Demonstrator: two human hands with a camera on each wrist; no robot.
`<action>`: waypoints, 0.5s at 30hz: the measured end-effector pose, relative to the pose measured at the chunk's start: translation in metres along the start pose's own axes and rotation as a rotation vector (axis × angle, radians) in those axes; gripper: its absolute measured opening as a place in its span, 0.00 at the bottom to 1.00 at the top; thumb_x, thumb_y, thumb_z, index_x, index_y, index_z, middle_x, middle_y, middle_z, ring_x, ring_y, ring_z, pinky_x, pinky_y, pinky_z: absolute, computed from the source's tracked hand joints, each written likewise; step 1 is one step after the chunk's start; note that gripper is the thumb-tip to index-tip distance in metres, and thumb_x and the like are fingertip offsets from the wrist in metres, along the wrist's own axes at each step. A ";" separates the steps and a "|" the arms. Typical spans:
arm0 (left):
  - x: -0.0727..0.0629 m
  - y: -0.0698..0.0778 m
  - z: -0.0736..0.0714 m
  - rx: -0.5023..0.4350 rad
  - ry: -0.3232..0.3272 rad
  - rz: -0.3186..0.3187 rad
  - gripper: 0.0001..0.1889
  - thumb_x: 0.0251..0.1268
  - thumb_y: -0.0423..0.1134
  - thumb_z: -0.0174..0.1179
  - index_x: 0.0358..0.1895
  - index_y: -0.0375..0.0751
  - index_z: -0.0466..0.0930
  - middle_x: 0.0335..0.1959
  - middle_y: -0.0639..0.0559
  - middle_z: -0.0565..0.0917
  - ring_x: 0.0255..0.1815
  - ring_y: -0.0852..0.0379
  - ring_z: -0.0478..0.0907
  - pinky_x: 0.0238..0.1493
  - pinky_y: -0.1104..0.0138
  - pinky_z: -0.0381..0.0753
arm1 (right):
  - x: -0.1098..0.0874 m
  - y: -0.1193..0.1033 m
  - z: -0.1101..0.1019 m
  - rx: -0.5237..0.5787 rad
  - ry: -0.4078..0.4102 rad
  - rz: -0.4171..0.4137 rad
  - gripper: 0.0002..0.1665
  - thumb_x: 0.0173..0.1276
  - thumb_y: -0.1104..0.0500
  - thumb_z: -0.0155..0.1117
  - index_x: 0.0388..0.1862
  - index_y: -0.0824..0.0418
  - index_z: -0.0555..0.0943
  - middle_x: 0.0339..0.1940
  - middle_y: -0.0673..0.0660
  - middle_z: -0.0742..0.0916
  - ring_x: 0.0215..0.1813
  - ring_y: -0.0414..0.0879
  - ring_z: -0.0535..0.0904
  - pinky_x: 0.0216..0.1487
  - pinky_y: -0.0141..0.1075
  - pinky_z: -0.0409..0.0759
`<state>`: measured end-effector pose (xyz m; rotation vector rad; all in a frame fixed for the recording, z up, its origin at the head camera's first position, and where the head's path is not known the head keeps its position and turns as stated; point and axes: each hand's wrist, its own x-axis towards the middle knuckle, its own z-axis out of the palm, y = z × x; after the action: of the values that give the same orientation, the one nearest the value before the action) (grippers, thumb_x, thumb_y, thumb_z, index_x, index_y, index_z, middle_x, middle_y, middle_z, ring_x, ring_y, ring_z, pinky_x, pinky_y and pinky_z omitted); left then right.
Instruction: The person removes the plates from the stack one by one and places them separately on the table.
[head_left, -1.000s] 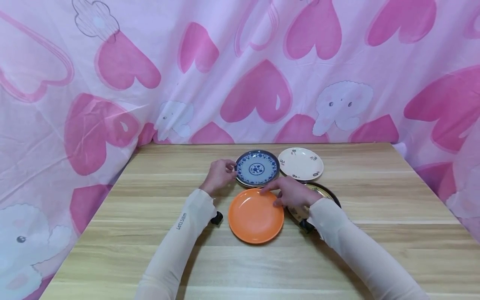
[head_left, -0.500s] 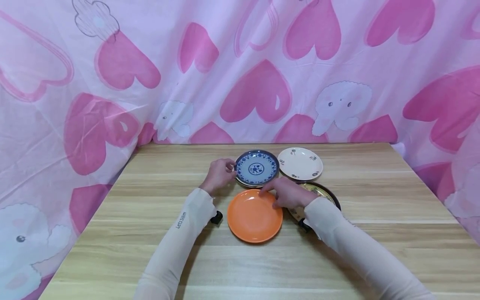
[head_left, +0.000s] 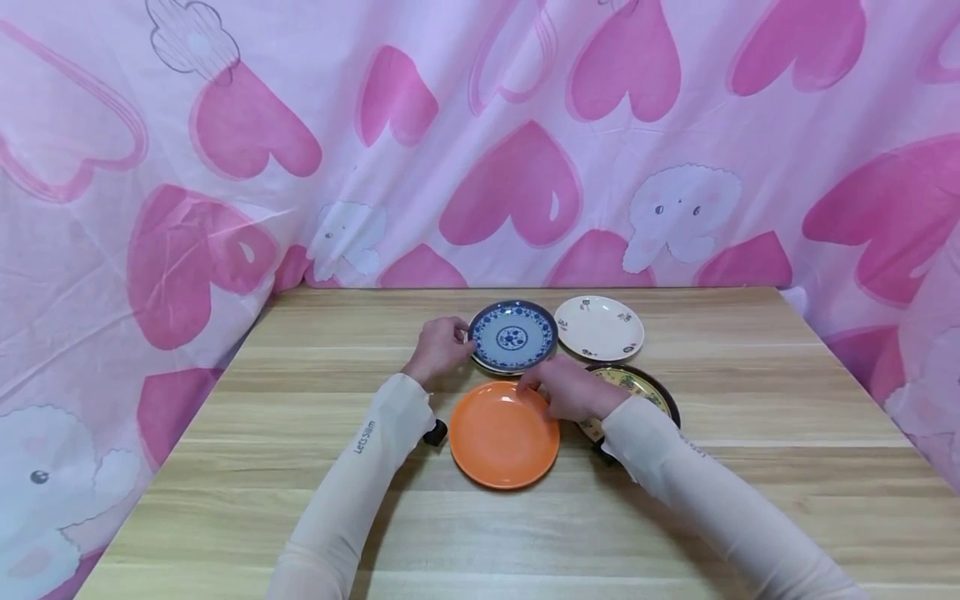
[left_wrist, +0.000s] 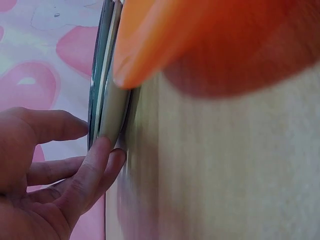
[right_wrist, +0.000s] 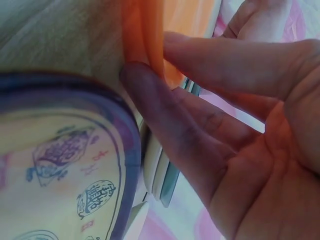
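My right hand [head_left: 567, 388] pinches the rim of an orange plate [head_left: 502, 442], with the thumb on one face and a finger on the other in the right wrist view. The plate's near part is raised over the table, a shadow under it in the left wrist view. Behind it sits a stack of plates topped by a blue-and-white patterned plate [head_left: 512, 323]. My left hand [head_left: 437, 348] holds that stack's left edge, its fingers [left_wrist: 95, 165] at the lower rims and another digit against the top plate.
A white plate [head_left: 600, 327] with small dark motifs lies at the back right. Partly under my right forearm is a yellow patterned plate [head_left: 647, 387] with a dark rim. A pink heart-print curtain [head_left: 512, 183] hangs behind the wooden table [head_left: 247, 417].
The orange plate and my right hand have shifted slightly left. My left hand stays at the edge of the stack.
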<state>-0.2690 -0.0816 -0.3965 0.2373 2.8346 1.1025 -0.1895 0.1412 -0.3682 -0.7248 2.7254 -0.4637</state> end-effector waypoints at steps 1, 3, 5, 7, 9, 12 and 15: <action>0.000 0.000 0.000 0.000 0.002 0.000 0.20 0.64 0.37 0.66 0.58 0.34 0.80 0.44 0.42 0.84 0.44 0.51 0.80 0.47 0.63 0.84 | 0.000 0.001 0.000 0.003 -0.005 -0.003 0.30 0.49 0.72 0.77 0.52 0.55 0.87 0.53 0.56 0.89 0.52 0.50 0.83 0.56 0.44 0.86; -0.001 0.000 0.000 -0.002 0.003 0.000 0.20 0.63 0.37 0.67 0.57 0.34 0.80 0.44 0.42 0.84 0.44 0.50 0.81 0.47 0.63 0.84 | 0.000 0.001 -0.001 0.012 -0.021 -0.006 0.29 0.50 0.70 0.78 0.53 0.55 0.86 0.53 0.56 0.88 0.51 0.49 0.83 0.56 0.44 0.86; -0.001 0.001 0.000 -0.004 0.001 -0.001 0.19 0.63 0.36 0.67 0.57 0.34 0.81 0.45 0.42 0.84 0.45 0.50 0.80 0.48 0.62 0.84 | 0.000 0.002 -0.004 0.027 -0.048 -0.005 0.29 0.52 0.67 0.79 0.54 0.54 0.86 0.53 0.55 0.88 0.50 0.48 0.83 0.55 0.43 0.86; -0.002 0.001 0.000 -0.013 -0.005 -0.005 0.19 0.63 0.36 0.67 0.57 0.34 0.81 0.45 0.41 0.84 0.45 0.50 0.80 0.48 0.62 0.84 | 0.000 0.002 -0.007 0.049 -0.075 -0.007 0.27 0.54 0.64 0.79 0.55 0.54 0.85 0.52 0.55 0.89 0.48 0.46 0.83 0.54 0.42 0.86; -0.002 0.002 0.000 -0.013 -0.006 -0.010 0.19 0.63 0.36 0.67 0.57 0.35 0.81 0.46 0.41 0.84 0.45 0.50 0.80 0.48 0.63 0.84 | 0.001 0.003 -0.011 0.063 -0.098 -0.009 0.26 0.57 0.61 0.78 0.56 0.53 0.85 0.50 0.54 0.89 0.46 0.45 0.83 0.51 0.40 0.85; -0.002 0.002 -0.001 -0.015 -0.007 -0.019 0.20 0.64 0.36 0.67 0.58 0.35 0.81 0.47 0.41 0.84 0.46 0.50 0.79 0.48 0.62 0.84 | 0.002 0.005 -0.018 0.120 -0.082 0.004 0.24 0.61 0.59 0.75 0.57 0.54 0.84 0.48 0.54 0.89 0.44 0.45 0.83 0.46 0.37 0.86; -0.001 0.001 -0.002 -0.006 -0.002 -0.032 0.20 0.64 0.36 0.66 0.58 0.35 0.80 0.47 0.42 0.83 0.46 0.50 0.79 0.48 0.63 0.84 | 0.006 0.011 -0.024 0.195 0.023 0.053 0.19 0.63 0.63 0.71 0.54 0.57 0.85 0.45 0.55 0.90 0.44 0.45 0.84 0.45 0.35 0.86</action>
<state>-0.2677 -0.0819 -0.3942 0.1914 2.8227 1.1029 -0.2080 0.1526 -0.3515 -0.5987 2.6641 -0.7172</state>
